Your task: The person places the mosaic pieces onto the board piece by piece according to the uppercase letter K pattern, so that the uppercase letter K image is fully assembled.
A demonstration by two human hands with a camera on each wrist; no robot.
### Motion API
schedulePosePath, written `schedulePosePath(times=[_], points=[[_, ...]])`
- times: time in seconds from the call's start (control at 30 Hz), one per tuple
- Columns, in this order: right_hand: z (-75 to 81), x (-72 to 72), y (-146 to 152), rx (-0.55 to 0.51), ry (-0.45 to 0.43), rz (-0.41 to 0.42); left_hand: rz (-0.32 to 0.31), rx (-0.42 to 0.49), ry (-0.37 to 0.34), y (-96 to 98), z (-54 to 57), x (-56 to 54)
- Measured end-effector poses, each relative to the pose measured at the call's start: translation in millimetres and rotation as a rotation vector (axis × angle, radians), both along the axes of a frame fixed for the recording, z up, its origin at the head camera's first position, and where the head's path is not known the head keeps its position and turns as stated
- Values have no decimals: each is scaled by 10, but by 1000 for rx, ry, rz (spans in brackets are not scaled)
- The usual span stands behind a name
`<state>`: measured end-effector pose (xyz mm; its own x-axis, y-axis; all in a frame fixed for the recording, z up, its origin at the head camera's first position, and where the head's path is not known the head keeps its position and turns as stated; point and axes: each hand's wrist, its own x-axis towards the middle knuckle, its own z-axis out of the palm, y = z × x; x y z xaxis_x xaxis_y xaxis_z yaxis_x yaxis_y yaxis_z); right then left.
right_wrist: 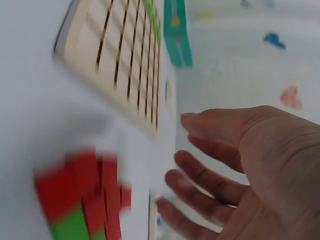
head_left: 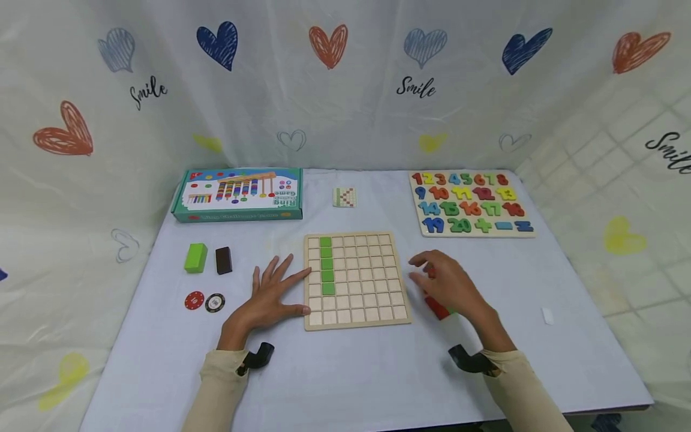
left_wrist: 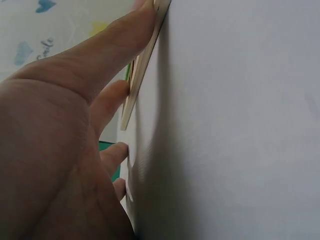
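So the board sat in the middle, left hand splayed against its 9 o'clock edge, gripping nothing, probably steadying it; right hand hung loosely bent, empty, at 3, by red blocks likely parked for easy reach. Looked squarish, no clear long axis, green squares running 12-to-6.

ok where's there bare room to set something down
Bare patches: in front of the wooden board, between the sleeves; and between the number puzzle and the white slip. It's crowded right of the board, with red tiles by the right hand, and left, with blocks, chips and the left hand.
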<state>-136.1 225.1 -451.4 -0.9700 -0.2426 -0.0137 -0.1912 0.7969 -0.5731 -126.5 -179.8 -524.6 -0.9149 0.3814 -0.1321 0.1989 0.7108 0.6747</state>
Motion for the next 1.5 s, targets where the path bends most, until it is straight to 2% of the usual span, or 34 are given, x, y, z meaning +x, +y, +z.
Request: schedulePosePath(times=[0.13, 0.23, 0.37, 0.6, 0.83, 1.1, 1.33, 1.5], points=[[32, 17, 499, 100, -96, -112, 6, 22, 8, 4, 15, 0], [13, 58, 754, 168, -157, -133, 14, 19, -10, 9, 11, 2], [-29, 113, 897, 216, -195, -127, 17, 13, -21, 7, 3, 12], [-119, 134, 888, 198, -222, -128, 12, 24, -3, 15, -1, 15], [-139, 93, 864, 229, -326, -167, 14, 24, 4, 19, -25, 1], [-119, 73, 846, 181, -435, -213, 25, 34, -2, 8, -17, 21], [-123, 67, 808, 159, -436, -238, 28, 39, 11, 9, 0, 20], [-136, 72, 771, 162, -436, -207, 24, 41, 14, 7, -17, 14]])
